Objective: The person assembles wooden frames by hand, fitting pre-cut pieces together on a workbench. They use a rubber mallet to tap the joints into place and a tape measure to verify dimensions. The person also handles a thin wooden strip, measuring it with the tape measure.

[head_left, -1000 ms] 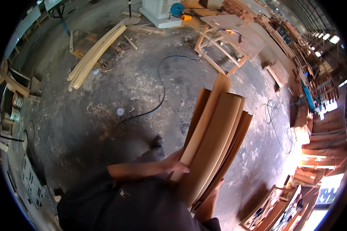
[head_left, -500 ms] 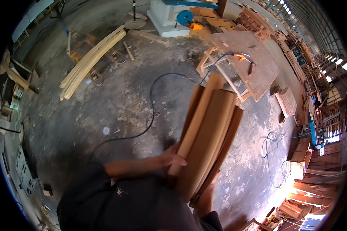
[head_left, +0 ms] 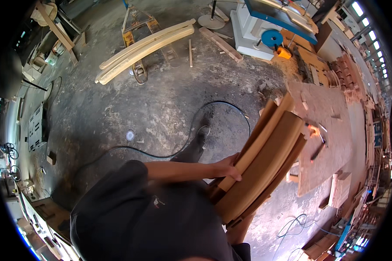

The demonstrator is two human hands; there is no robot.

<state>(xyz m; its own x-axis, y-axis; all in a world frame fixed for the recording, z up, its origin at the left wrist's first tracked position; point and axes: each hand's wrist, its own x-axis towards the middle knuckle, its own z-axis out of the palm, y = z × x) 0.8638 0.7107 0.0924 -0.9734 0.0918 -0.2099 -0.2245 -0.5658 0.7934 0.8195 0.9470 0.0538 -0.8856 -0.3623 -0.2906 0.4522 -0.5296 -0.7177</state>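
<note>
A bundle of several curved brown wooden pieces (head_left: pixel 265 163) is carried against my body, tilted up toward the far right. My left hand (head_left: pixel 231 168) grips its left side, thumb lying over the top of one piece. From below and to the right, my right hand (head_left: pixel 247 221) supports the bundle's near end; its fingers are hidden beneath the wood. The far end of the bundle overlaps the view of a plywood-topped table (head_left: pixel 331 148), where an orange-and-black hand tool (head_left: pixel 319 152) and an orange fitting lie.
Pale curved wooden strips (head_left: pixel 148 50) rest on a yellow pallet jack (head_left: pixel 139 26) at the far left. A dark hose (head_left: pixel 161 155) snakes over the concrete floor near my foot (head_left: pixel 201 132). A machine with a blue top (head_left: pixel 283 19) stands at the back right. Stacked lumber lines the right.
My view has swung left and I have stepped, a foot now showing. The bundle now appears further right, nearer the plywood table in the picture. Both hands keep their hold.
</note>
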